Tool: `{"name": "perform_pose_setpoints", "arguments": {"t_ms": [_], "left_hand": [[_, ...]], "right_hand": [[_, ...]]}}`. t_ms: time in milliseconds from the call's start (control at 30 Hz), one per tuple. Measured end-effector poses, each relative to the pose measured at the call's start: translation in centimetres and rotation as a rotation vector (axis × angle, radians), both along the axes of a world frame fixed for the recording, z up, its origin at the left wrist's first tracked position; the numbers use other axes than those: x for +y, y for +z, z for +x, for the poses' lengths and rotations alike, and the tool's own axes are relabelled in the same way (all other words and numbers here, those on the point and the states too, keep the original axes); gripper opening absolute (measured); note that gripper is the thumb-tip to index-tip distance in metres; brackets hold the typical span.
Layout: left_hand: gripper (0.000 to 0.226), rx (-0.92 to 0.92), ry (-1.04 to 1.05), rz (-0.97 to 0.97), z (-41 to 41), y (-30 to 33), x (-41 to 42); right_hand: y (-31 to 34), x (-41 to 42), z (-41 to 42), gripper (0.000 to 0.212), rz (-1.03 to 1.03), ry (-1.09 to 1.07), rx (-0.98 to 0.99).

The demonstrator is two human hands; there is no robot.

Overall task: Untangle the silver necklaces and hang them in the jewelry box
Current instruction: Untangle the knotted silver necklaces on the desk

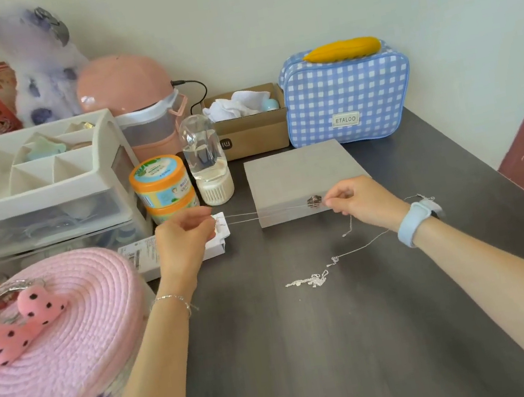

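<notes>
A thin silver necklace (243, 217) is stretched taut between my two hands above the dark table. My left hand (184, 237) pinches its left end near a white card. My right hand (356, 200) pinches the other end, with a short loose tail hanging below it. Behind the chain sits the grey jewelry box (298, 175), lid closed, its metal clasp facing me. A second silver necklace (315, 279) lies on the table in a small tangled heap, and a strand runs from it toward my right wrist.
A white card box (175, 251) lies under my left hand. A pink woven basket lid (52, 344) fills the left front. Orange tubs (163, 187), a clear bottle (207, 162), a drawer organiser (33, 188), a cardboard box (251, 130) and a blue checked bag (347, 97) stand behind.
</notes>
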State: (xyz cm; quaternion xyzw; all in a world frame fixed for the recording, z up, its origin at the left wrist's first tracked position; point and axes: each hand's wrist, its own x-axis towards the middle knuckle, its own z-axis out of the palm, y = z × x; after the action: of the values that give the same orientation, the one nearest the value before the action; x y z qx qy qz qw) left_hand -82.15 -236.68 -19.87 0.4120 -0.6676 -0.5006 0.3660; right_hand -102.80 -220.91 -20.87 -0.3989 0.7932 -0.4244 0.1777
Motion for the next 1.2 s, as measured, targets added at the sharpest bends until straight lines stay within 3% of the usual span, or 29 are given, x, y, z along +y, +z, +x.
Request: {"name": "perform_pose_setpoints", "arguments": {"t_ms": [300,433,567,733,1033,1100,1200], "left_hand": [[0.016,-0.355,0.041,-0.159,1.7,-5.4,1.1],[0.022,-0.399,0.047,-0.344,1.9,-6.1,1.2],[0.017,-0.379,-0.080,-0.484,2.2,-6.5,2.9],[0.018,-0.383,-0.373,-0.551,0.5,-7.0,6.8],[0.013,-0.553,-0.371,-0.565,-1.3,-7.4,8.0],[0.011,-0.456,-0.352,-0.520,-1.2,-7.5,7.9],[0.014,-0.207,-0.310,-0.290,-0.6,-7.2,7.5]], "right_hand": [[-3.4,-1.1,-0.7,0.017,0.222,0.046,0.445],[-4.0,-0.6,0.4,0.021,0.180,0.032,0.556],[-3.6,1.2,2.9,0.011,0.078,0.167,0.465],[-4.4,3.3,5.6,0.008,0.183,0.287,0.447],[-5.2,3.3,6.6,0.014,0.219,0.239,0.477],[-5.1,3.6,6.7,0.015,0.149,0.205,0.413],[-4.5,4.2,6.7,0.018,-0.032,0.083,0.157]]}}
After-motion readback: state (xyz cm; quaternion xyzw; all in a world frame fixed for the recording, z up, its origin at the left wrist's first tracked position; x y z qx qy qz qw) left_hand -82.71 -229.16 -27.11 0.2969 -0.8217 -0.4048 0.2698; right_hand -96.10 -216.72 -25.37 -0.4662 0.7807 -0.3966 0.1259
